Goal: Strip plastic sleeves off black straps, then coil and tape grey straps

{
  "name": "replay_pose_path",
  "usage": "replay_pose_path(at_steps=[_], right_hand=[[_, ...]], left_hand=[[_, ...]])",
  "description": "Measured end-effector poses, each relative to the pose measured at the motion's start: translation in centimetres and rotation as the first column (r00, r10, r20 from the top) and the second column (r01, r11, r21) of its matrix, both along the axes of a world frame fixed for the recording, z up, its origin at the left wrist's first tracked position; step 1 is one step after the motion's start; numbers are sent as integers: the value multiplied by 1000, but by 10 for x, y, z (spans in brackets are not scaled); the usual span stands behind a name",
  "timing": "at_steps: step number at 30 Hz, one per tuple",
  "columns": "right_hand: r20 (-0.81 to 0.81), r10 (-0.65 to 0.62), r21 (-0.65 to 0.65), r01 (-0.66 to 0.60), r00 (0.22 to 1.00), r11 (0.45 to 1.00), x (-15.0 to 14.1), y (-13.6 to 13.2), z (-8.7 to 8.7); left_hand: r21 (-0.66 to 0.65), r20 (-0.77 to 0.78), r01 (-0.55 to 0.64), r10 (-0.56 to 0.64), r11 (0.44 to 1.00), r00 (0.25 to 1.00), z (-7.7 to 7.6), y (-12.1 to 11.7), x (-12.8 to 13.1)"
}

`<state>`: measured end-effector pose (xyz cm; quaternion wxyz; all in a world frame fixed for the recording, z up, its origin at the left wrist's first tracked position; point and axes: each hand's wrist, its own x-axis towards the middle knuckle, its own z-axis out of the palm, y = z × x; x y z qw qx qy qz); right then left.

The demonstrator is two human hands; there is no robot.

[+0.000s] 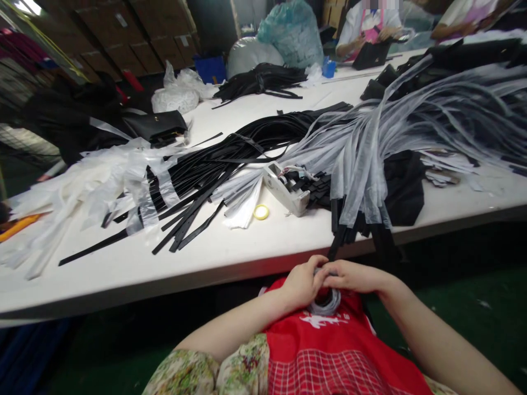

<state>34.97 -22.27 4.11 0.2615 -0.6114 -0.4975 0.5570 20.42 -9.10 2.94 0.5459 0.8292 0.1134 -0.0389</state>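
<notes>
My left hand [302, 282] and my right hand [352, 274] meet in front of the red apron, fingers closed and overlapping. Below and between them shows a greyish ring-shaped coil [325, 305] with a dark hole; both hands close on its upper part, which my fingers mostly hide. Just beyond my fingertips, a black strap [336, 244] hangs over the table edge. Whether it joins the coil, I cannot tell. Above it, straps in translucent plastic sleeves [362, 186] spill toward me from a large pile.
On the white table [206, 252] stand a grey tape dispenser [286, 189] and a yellow-rimmed roll [261, 212]. Bundled black straps [230, 148] lie left of them, beside white plastic strips [82, 186]. Black fabric [403, 186] lies right. Two people work across the table.
</notes>
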Motion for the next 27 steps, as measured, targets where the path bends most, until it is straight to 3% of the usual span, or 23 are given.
replay_pose_path(at_steps=[5, 10, 16, 20, 24, 27], right_hand=[[-85, -209, -15, 208, 974, 978, -31, -14, -24], [-161, -175, 41, 183, 971, 982, -37, -14, -18], [-79, -140, 8, 141, 987, 990, -35, -8, -22], [-63, -206, -27, 204, 977, 979, -44, -11, -33], [11, -363, -88, 363, 932, 928, -25, -25, -18], [91, -579, 31, 579, 810, 815, 21, -47, 11]], left_hand=[[-177, 38, -71, 78, 982, 996, -20, 0, -17], [-375, -107, 37, -83, 926, 991, -19, 17, -10], [-161, -1, 133, -135, 978, 991, -5, 17, -6], [-182, -5, 142, -145, 973, 989, -13, 11, -14], [-213, -25, 28, -35, 977, 999, -32, 10, -18], [-277, -92, -231, 214, 933, 973, -39, 20, -13]])
